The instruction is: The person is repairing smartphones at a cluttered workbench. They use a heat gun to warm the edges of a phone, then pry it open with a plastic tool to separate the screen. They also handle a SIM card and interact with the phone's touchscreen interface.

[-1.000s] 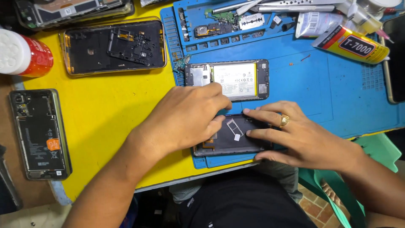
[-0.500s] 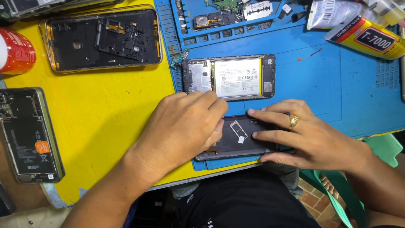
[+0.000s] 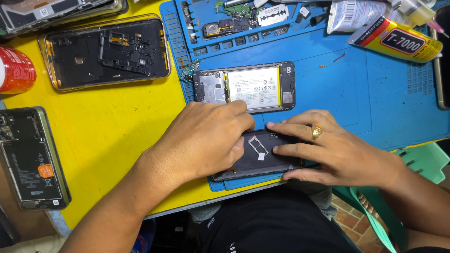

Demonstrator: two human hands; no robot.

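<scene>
dark phone panel (image 3: 262,157): left part hidden under left hand (image 3: 204,140)
red can (image 3: 16,70): cut by left edge
glue tube (image 3: 396,41): nozzle end out of frame
tray parts (image 3: 225,28): too small to identify

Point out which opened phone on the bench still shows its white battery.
The opened phone on the blue mat, just above both hands; the others show only dark insides.

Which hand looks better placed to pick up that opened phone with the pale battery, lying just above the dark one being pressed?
Probably the left hand: its fingertips lie right below the opened phone with the pale battery. The right hand, wearing a gold ring, is spread over the dark flat phone panel, steadying it.
</scene>
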